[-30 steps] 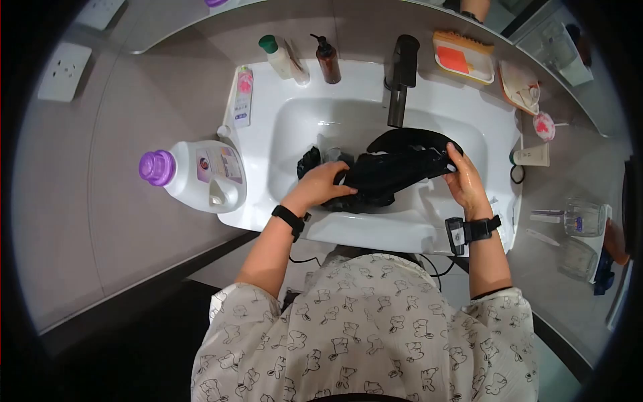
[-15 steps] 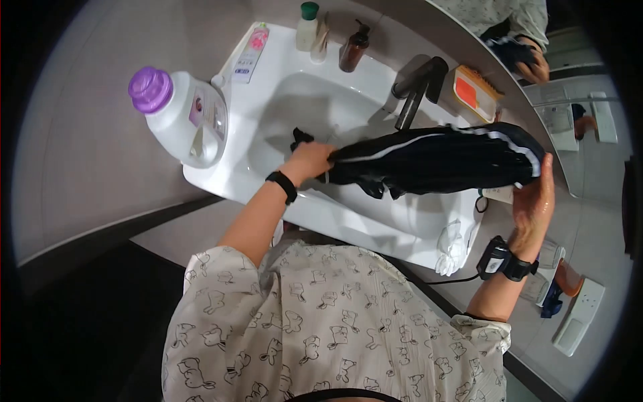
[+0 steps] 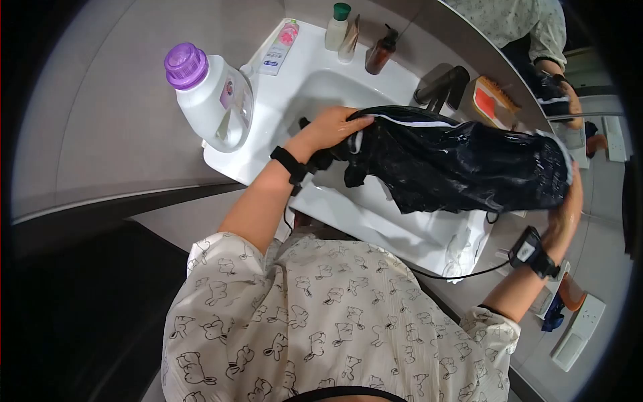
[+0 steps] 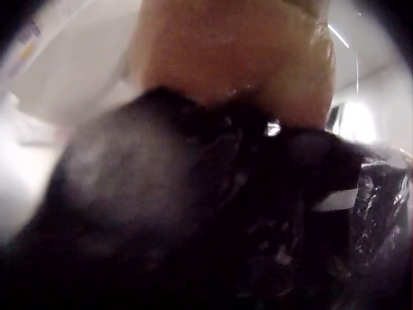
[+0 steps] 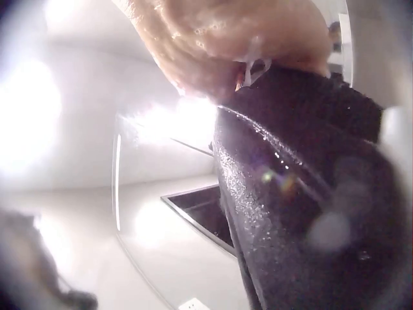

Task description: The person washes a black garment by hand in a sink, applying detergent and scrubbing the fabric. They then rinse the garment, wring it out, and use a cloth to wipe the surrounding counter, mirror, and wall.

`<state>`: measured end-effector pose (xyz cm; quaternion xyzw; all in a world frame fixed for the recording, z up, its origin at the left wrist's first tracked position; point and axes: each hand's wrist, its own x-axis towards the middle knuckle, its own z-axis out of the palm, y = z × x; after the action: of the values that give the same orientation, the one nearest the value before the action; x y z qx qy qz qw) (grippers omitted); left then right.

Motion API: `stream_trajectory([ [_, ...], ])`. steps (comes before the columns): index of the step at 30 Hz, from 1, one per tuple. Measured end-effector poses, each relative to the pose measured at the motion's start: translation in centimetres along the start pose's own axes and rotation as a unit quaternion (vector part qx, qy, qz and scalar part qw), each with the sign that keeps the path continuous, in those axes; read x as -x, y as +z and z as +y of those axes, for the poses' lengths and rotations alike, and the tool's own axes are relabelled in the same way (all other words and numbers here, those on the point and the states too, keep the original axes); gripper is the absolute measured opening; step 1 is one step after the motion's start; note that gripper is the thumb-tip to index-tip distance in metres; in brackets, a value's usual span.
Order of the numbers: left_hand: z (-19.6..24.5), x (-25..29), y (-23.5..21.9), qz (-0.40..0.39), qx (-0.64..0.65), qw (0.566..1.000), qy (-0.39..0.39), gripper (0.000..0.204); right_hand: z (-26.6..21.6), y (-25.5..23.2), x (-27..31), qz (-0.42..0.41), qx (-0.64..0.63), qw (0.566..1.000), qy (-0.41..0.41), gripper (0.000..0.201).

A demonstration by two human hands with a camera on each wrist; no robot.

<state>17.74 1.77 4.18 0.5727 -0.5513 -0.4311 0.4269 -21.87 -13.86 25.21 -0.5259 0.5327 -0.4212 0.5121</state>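
Note:
A wet black garment point(image 3: 462, 164) with a white stripe is stretched sideways above the sink. Its left part is gripped by my left hand point(image 3: 329, 127), with a dark bunch of cloth hanging beneath that hand. At the far right edge, my right hand point(image 3: 568, 201) holds the cloth's end, its fingers largely hidden behind it. Dark cloth point(image 4: 226, 213) fills most of the left wrist view below the left hand point(image 4: 232, 58). Suds and water cover the right hand point(image 5: 239, 39) in the right wrist view, against the shiny black cloth point(image 5: 290, 181).
The white sink point(image 3: 395, 231) lies under the garment, with a black faucet point(image 3: 447, 88) behind. A detergent bottle point(image 3: 207, 100) with a purple cap stands left. A tube point(image 3: 280, 48), a green-capped bottle point(image 3: 336, 28) and a brown pump bottle point(image 3: 381, 52) line the rim.
The garment has been lifted from the sink and spread out to the right. My right hand has moved far right with its end; the left hand keeps its hold. The head view has turned.

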Motion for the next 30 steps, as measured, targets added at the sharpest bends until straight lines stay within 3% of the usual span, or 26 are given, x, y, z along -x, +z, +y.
stream_trajectory([
  [1, 1.6, 0.4, 0.4, -0.005, 0.061, 0.997, -0.048, 0.042, 2.4, 0.7, -1.0, 0.034, 0.008, 0.999, -0.032, 0.039],
  [2, 1.9, 0.3, 1.2, -0.017, 0.110, 0.993, -0.044, 0.040, 4.0, 2.9, 0.2, 0.007, 0.214, 0.970, -0.119, 0.039],
  [3, 1.7, -0.1, 2.0, -0.028, 0.159, 0.986, -0.040, 0.037, 6.7, 4.0, -0.1, 0.010, 0.320, 0.935, -0.151, 0.034],
  [4, 0.9, -0.7, 2.8, -0.050, 0.141, 0.987, -0.056, 0.038, 9.1, 4.4, -0.6, -0.043, 0.433, 0.896, -0.086, 0.036],
  [5, 1.0, -1.1, 3.5, -0.062, 0.119, 0.990, -0.035, 0.039, 11.1, 6.4, 0.4, -0.061, 0.430, 0.899, -0.061, 0.036],
  [6, 1.9, -1.2, 4.0, -0.064, 0.142, 0.987, -0.038, 0.040, 13.8, 7.9, 1.2, -0.074, 0.386, 0.913, -0.113, 0.036],
  [7, 2.8, -1.2, 4.5, -0.066, 0.165, 0.983, -0.041, 0.040, 15.8, 8.8, 2.0, -0.083, 0.422, 0.890, -0.150, 0.037],
  [8, 2.9, -1.4, 5.2, -0.071, 0.160, 0.984, -0.043, 0.040, 18.2, 9.4, 3.2, -0.047, 0.438, 0.890, -0.119, 0.042],
  [9, 2.8, -1.8, 5.9, -0.060, 0.242, 0.965, -0.079, 0.041, 20.8, 9.1, 3.6, -0.011, 0.524, 0.803, -0.285, 0.045],
  [10, 2.7, -2.2, 6.2, -0.047, 0.324, 0.938, -0.114, 0.041, 19.4, 11.0, 6.2, -0.019, 0.459, 0.874, -0.160, 0.041],
  [11, 2.6, -2.4, 6.2, -0.049, 0.322, 0.939, -0.114, 0.041, 18.9, 12.4, 8.1, -0.062, 0.343, 0.934, -0.080, 0.038],
  [12, 2.5, -2.5, 6.3, -0.046, 0.425, 0.891, -0.152, 0.041, 20.0, 13.2, 9.4, -0.152, 0.215, 0.964, -0.040, 0.035],
  [13, 2.4, -2.5, 6.5, -0.044, 0.522, 0.831, -0.188, 0.041, 20.8, 14.1, 10.5, -0.207, 0.259, 0.942, -0.042, 0.036],
  [15, 2.3, -2.7, 6.8, -0.056, 0.554, 0.808, -0.191, 0.040, 22.4, 15.8, 11.1, -0.224, 0.291, 0.929, -0.043, 0.035],
  [17, 2.5, -2.9, 6.8, -0.067, 0.622, 0.756, -0.190, 0.038, 24.5, 16.7, 9.7, -0.328, 0.079, 0.928, 0.157, 0.034],
  [18, 2.7, -2.8, 6.6, -0.080, 0.624, 0.756, -0.182, 0.037, 26.4, 16.2, 8.6, -0.329, 0.082, 0.928, 0.157, 0.034],
  [19, 2.9, -2.7, 6.2, -0.077, 0.626, 0.755, -0.180, 0.037, 28.6, 15.4, 7.3, -0.255, 0.044, 0.946, 0.196, 0.033],
  [21, 3.2, -2.2, 4.7, -0.115, 0.606, 0.763, -0.194, 0.038, 24.1, 15.3, 7.8, -0.118, -0.098, 0.952, 0.264, 0.030],
  [22, 3.2, -1.8, 3.6, -0.113, 0.549, 0.811, -0.169, 0.040, 24.5, 13.7, 6.8, -0.062, -0.164, 0.953, 0.246, 0.028],
  [23, 2.4, -1.5, 2.8, -0.110, 0.555, 0.808, -0.168, 0.040, 21.9, 12.8, 6.7, -0.027, -0.201, 0.949, 0.240, 0.026],
  [25, 0.9, -0.9, 1.7, -0.162, 0.405, 0.887, -0.150, 0.045, 19.2, 10.0, 4.8, 0.050, -0.218, 0.943, 0.246, 0.025],
  [26, 1.1, -0.4, 1.3, -0.181, 0.327, 0.914, -0.158, 0.057, 17.2, 9.3, 4.2, 0.020, -0.212, 0.953, 0.215, 0.025],
  [27, 0.6, -0.3, 1.0, -0.179, 0.331, 0.913, -0.154, 0.057, 15.2, 9.2, 3.8, -0.003, -0.188, 0.965, 0.184, 0.025],
  [29, -0.5, -0.4, 0.9, -0.195, 0.109, 0.973, -0.064, 0.060, 11.2, 9.5, 4.0, -0.038, -0.014, 0.997, 0.071, 0.022],
  [30, -0.7, -0.3, 0.6, -0.185, 0.055, 0.979, -0.066, 0.054, 9.9, 9.4, 3.8, -0.035, -0.008, 0.997, 0.067, 0.022],
])
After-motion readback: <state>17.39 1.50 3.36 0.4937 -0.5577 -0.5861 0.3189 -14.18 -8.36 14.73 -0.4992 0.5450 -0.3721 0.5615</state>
